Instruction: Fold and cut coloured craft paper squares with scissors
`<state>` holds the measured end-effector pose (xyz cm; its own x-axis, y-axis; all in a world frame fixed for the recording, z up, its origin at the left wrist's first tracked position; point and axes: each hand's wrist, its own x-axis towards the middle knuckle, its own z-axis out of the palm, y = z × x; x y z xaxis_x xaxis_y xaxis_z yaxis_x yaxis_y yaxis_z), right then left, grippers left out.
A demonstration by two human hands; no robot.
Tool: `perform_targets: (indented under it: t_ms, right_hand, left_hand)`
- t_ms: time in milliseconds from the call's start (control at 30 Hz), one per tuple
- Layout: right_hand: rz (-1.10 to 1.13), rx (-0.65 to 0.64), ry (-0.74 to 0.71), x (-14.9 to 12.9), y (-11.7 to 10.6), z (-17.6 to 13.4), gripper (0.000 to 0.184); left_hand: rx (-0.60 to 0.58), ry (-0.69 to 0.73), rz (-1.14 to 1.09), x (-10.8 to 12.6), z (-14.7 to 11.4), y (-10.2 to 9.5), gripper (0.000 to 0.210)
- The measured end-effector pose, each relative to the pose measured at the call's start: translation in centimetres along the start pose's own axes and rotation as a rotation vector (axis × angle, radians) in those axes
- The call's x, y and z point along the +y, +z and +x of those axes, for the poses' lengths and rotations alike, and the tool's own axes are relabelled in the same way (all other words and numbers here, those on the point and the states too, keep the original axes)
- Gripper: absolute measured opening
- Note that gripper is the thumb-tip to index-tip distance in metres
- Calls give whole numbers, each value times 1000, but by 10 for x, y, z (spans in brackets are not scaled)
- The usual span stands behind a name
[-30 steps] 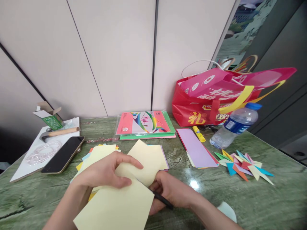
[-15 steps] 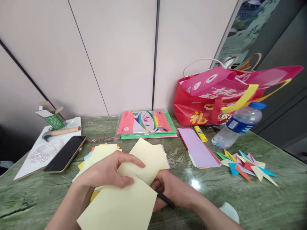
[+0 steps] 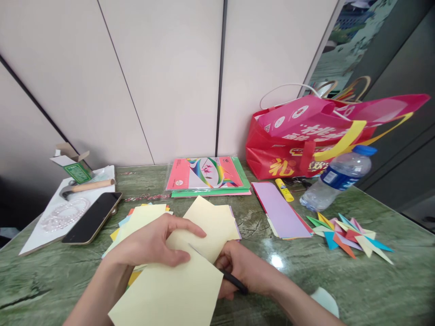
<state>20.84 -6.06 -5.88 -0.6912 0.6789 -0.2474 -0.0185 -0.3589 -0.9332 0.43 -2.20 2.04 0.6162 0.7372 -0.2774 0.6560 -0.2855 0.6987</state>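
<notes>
A pale yellow sheet of paper [image 3: 173, 290] is in my left hand [image 3: 161, 242], whose thumb and fingers press on it from the left. My right hand [image 3: 238, 267] is closed around the black handle of a pair of scissors [image 3: 235, 280]. The blade shows as a thin line in the cut running in from the sheet's right edge, its tip near my left thumb. Beneath the sheet lies a stack of pale yellow paper [image 3: 214, 215] with a purple edge showing. Left of it, another fanned stack of coloured paper [image 3: 146, 217] is partly covered by my left forearm.
Packaged coloured paper [image 3: 207, 174] lies near the wall. To the right are purple paper strips [image 3: 282, 210], a glue stick [image 3: 284, 190], a tilted water bottle [image 3: 340, 176], a red bag [image 3: 282, 154] and folded paper stars [image 3: 351, 235]. A phone [image 3: 93, 218] and hammer [image 3: 88, 186] lie left.
Almost nothing differs. The scissors' blade shows a little more clearly in the cut, and the black handle has shifted very slightly; both hands keep their places.
</notes>
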Motion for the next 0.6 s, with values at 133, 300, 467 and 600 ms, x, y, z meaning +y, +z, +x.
perform_targets:
  t_ms: [133, 300, 467, 600]
  right_hand:
    - [-24, 8, 18, 0, 0, -1, 9]
    - [-16, 25, 43, -1, 1, -2, 5]
    - [-11, 8, 44, 4, -1, -1, 8]
    - [6, -43, 22, 12, -8, 3, 38]
  left_hand:
    - [6, -15, 7, 0, 0, 1, 43]
    - [4, -33, -9, 0, 0, 1, 43]
    - [6, 1, -50, 0, 0, 0, 42]
    - [44, -69, -258, -4, -1, -3, 38]
